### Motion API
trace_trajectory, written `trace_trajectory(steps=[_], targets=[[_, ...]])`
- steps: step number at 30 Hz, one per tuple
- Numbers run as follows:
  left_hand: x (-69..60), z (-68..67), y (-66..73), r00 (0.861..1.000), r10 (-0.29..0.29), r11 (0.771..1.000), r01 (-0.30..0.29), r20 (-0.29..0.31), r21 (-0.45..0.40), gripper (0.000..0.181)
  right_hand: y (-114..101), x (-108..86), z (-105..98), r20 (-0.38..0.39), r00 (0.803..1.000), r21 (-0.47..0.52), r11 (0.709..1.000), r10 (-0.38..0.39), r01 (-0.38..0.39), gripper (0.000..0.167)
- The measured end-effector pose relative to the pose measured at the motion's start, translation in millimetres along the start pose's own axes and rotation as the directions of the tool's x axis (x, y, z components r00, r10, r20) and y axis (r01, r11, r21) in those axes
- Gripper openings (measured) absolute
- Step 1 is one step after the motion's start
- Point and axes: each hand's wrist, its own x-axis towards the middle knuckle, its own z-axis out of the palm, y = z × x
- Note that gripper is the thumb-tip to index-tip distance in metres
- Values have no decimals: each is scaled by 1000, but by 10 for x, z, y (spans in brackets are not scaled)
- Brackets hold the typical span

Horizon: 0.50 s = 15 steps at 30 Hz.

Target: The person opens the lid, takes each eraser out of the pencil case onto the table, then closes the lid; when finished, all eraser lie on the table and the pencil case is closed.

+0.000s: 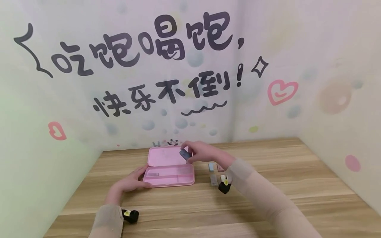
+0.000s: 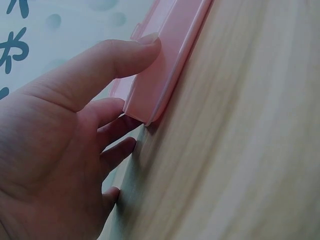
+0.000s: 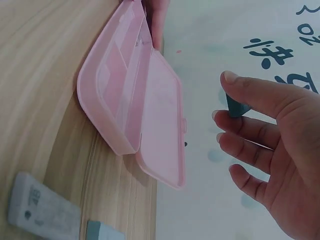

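Observation:
A pink pencil case (image 1: 186, 181) lies with its lid (image 1: 165, 155) folded back on the wooden table. My left hand (image 1: 131, 180) holds it by its left end; in the left wrist view the thumb (image 2: 137, 55) lies on the case and the other fingers curve round its end. Above the right part of the lid, my right hand (image 1: 202, 152) pinches a dark blue-grey block, seemingly an eraser (image 1: 185, 154), between thumb and fingers. Inside the case's rear compartment, at the left, lies a small greyish block (image 1: 153, 174).
Right of the case lie several erasers: a grey one (image 1: 213, 180) marked 4B, a light blue one (image 1: 211, 167), a reddish one (image 1: 220, 168) and a whitish one (image 1: 223, 178) partly behind the right wrist camera. A printed wall (image 1: 134, 132) stands behind the table.

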Motion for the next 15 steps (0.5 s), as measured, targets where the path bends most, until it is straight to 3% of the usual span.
trace_trajectory(steps=[15], targets=[[-24, -4, 52, 1000, -7, 1000, 7, 8, 19, 101, 156, -618, -5, -105, 994, 108, 994, 42, -30, 45]])
